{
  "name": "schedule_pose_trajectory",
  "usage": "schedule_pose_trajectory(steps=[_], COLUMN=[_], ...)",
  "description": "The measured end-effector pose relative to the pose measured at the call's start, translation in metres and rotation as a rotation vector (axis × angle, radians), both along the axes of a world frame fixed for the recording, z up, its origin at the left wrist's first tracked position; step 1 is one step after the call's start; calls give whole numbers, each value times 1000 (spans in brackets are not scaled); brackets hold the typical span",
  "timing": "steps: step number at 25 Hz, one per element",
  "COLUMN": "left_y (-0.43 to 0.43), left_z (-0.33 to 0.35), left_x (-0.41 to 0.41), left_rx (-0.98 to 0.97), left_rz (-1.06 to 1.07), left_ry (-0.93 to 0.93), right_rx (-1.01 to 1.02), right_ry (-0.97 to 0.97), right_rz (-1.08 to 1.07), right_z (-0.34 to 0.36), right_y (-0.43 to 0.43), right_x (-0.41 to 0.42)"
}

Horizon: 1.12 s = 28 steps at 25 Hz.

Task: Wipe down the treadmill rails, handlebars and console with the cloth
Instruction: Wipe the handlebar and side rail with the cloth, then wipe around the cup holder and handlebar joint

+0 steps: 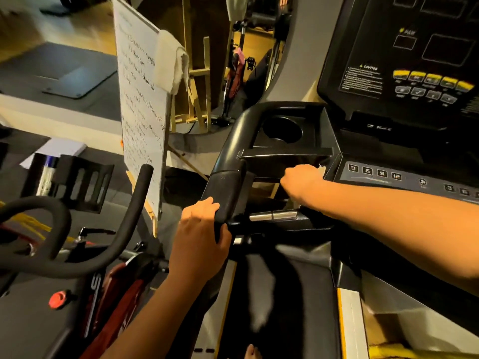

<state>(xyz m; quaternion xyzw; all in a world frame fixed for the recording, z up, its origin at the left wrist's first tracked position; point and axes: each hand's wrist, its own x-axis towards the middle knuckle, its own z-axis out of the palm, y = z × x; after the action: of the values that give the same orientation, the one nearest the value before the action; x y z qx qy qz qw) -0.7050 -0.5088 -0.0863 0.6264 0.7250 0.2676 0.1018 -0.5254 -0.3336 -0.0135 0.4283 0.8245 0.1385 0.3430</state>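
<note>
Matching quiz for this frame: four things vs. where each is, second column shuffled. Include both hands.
1 left hand
2 right hand
3 towel
4 red knob

a draped over the whiteboard
b on the exercise bike
c gripping the handlebar end
d fisted on the cloth, below the cup holder

Pairs: 1-c, 2-d, 3-a, 4-b

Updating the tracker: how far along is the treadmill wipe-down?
Done: nothing shows as wiped. In hand: right hand balls a pale sliver, seemingly the cloth, against the panel under the cup holder; left hand grips the handlebar. Seemingly left: console, keypad, side rails.
</note>
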Motion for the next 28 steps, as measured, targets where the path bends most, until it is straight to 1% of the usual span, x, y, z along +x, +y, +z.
schedule_pose_trajectory(steps=[3, 4, 5, 6, 8, 10, 12, 14, 16, 18, 19, 20, 21, 22, 23, 24, 25, 26, 27, 28], left_y=[-2, -4, -4, -4, 1, 16, 37, 53, 58, 53, 47, 42, 37, 31, 28, 23, 18, 14, 11, 9], left_z=[1, -2, -7, -8, 8, 41, 82, 117, 133, 138, 139, 141, 140, 138, 134, 130, 126, 123, 120, 119], left_x=[2, 3, 3, 2, 2, 9, 22, 35, 45, 52, 55, 57, 57, 57, 55, 51, 47, 43, 40, 39], left_rx=[33, 38, 26, 23, -14, -33, 69, 124, 91, 78, 90, 94, 73, 27, -24, -63, -89, -101, -106, -103], left_rz=[19, 5, -21, -26, 47, 92, -13, -169, -266, -261, -235, -201, -173, -153, -133, -125, -124, -128, -134, -127], left_ry=[-1, 32, 59, 79, -39, -160, -231, -404, -645, -943, -1044, -1114, -1185, -1247, -1290, -1289, -1240, -1147, -1065, -1013], right_rx=[-37, -13, 7, 10, -58, -200, -352, -520, -736, -1047, -1211, -1303, -1295, -1199, -1059, -895, -746, -644, -608, -665], right_ry=[34, 71, 148, 260, 529, 857, 1127, 1371, 1698, 2080, 2246, 2359, 2407, 2406, 2366, 2306, 2239, 2165, 2119, 2117], right_rz=[-11, 7, 22, 33, 2, -106, -165, -226, -402, -682, -790, -838, -853, -856, -859, -877, -894, -909, -932, -1005], right_z=[14, 26, 41, 59, 92, 121, 146, 163, 169, 161, 153, 141, 127, 113, 101, 92, 87, 85, 84, 83], right_y=[3, 3, 1, -1, -8, -21, -38, -51, -57, -60, -62, -64, -66, -68, -68, -68, -68, -67, -66, -66], right_x=[-5, -7, -8, -6, 2, 11, 16, 19, 22, 29, 32, 34, 35, 34, 32, 30, 28, 27, 26, 25])
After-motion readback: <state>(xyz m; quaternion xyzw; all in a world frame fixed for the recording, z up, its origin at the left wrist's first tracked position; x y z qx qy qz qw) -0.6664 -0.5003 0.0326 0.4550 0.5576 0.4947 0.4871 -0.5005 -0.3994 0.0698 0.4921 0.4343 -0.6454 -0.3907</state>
